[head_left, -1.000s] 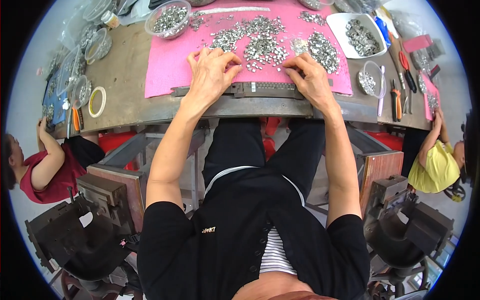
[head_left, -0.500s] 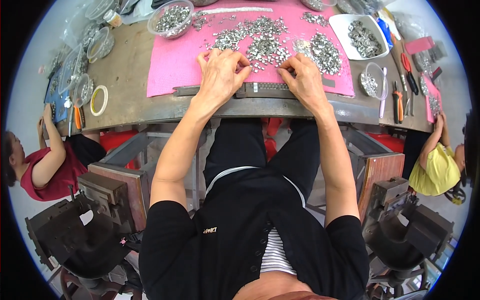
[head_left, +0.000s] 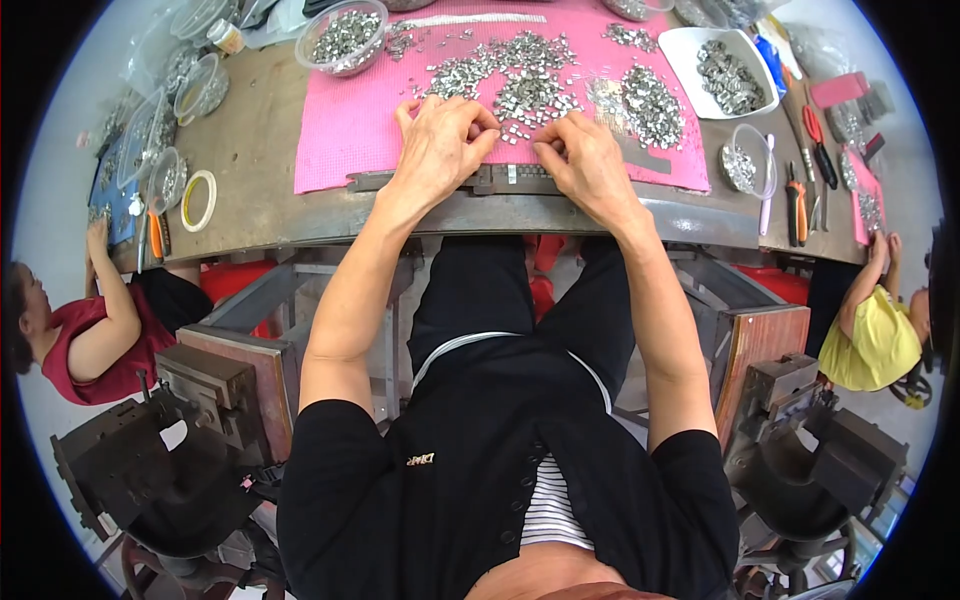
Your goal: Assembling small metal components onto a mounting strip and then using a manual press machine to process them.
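Observation:
My left hand (head_left: pixel 438 142) is closed in a pinch, thumb and forefinger meeting beside loose small metal pieces. Anything between those fingertips is too small to make out. Just across from it, my right hand (head_left: pixel 590 165) is pinched too, its fingertips over a narrow dark metal bar (head_left: pixel 515 180) along the near edge of a pink mat (head_left: pixel 335 140). What the right fingertips hold is hidden. Beyond my hands lies a heap of small silvery metal pieces (head_left: pixel 530 92), with a second pile (head_left: pixel 655 108) on the right.
A clear round tub (head_left: pixel 343 40) of pieces stands back left; a white tray (head_left: pixel 715 75) of darker pieces, back right. A small clear cup (head_left: pixel 745 165), orange-handled pliers (head_left: pixel 795 205) and red-handled pliers (head_left: pixel 815 135) lie right. A tape roll (head_left: pixel 198 200) lies left. Co-workers sit on both sides.
My right hand has slid left along the metal bar, closer to my left hand, baring more of the mat on the right. My left hand has barely shifted.

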Tool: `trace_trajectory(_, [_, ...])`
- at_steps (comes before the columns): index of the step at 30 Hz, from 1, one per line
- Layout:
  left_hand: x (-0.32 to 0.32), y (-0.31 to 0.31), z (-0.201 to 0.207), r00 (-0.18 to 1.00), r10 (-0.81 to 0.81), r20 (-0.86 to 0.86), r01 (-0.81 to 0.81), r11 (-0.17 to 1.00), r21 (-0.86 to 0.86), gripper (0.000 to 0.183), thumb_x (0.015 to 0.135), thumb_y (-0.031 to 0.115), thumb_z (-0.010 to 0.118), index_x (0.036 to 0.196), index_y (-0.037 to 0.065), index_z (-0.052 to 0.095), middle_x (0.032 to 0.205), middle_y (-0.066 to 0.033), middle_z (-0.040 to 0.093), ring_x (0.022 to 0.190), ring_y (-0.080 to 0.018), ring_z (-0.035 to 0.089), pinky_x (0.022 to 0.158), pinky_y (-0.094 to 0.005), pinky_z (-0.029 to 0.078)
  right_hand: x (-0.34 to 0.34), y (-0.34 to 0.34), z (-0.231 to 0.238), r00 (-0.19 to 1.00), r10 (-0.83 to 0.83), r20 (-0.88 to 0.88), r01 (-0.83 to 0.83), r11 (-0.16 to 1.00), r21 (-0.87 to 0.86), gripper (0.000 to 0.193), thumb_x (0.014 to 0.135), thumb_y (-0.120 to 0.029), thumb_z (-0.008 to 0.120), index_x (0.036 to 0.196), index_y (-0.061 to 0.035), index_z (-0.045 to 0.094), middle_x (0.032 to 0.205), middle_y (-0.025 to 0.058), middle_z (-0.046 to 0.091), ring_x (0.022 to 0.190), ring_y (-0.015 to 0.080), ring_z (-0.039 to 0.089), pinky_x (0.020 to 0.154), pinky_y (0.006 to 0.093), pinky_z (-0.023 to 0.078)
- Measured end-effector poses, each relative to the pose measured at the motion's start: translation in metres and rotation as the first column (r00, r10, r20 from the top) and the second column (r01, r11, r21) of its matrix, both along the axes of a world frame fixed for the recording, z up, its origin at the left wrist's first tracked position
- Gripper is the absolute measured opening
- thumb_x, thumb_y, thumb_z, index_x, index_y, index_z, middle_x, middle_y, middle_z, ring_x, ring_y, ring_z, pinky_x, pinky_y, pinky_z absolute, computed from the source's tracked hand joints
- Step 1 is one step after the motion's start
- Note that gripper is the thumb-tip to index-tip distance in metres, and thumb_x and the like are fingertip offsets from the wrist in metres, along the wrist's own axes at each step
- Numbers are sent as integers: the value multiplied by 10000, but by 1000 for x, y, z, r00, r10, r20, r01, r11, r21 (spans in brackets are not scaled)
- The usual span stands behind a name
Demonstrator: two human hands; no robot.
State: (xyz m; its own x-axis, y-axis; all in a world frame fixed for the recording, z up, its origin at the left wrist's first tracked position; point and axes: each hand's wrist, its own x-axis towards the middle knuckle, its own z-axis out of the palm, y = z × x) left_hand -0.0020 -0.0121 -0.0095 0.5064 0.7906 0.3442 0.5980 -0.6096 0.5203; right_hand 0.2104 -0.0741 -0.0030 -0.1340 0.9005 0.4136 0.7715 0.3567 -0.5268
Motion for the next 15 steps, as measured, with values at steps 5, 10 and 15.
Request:
trace_trajectory(5, [-1, -1, -2, 1000, 14, -2, -13, 1000, 27, 119, 889, 243, 749, 943, 137, 752, 858, 23, 691, 909, -186, 590, 994, -458, 301, -13, 8, -6, 999, 22, 35, -23, 1000, 11, 111, 851, -100, 743, 879, 0, 703, 823, 123, 659, 747, 305, 651, 695, 421, 504])
trace_trajectory(10, [2, 0, -6, 998, -1, 56, -4, 996, 93, 92, 861, 214, 750, 905, 133, 748, 827, -9, 666, 896, -234, 582, 985, -528, 316, -17, 10, -7, 999, 2, 32, -3, 1000, 28, 108, 842, -108, 755, 884, -14, 725, 814, 126, 653, 747, 311, 647, 697, 420, 495])
trace_trajectory(15, [2, 2, -5, 1000, -26, -4, 26, 990, 136, 88, 865, 214, 741, 905, 135, 747, 818, -5, 666, 909, -231, 592, 1006, -543, 311, -20, 11, -5, 995, 10, 96, -18, 996, 85, 118, 849, -127, 747, 895, -21, 723, 811, 127, 648, 751, 310, 651, 697, 426, 501])
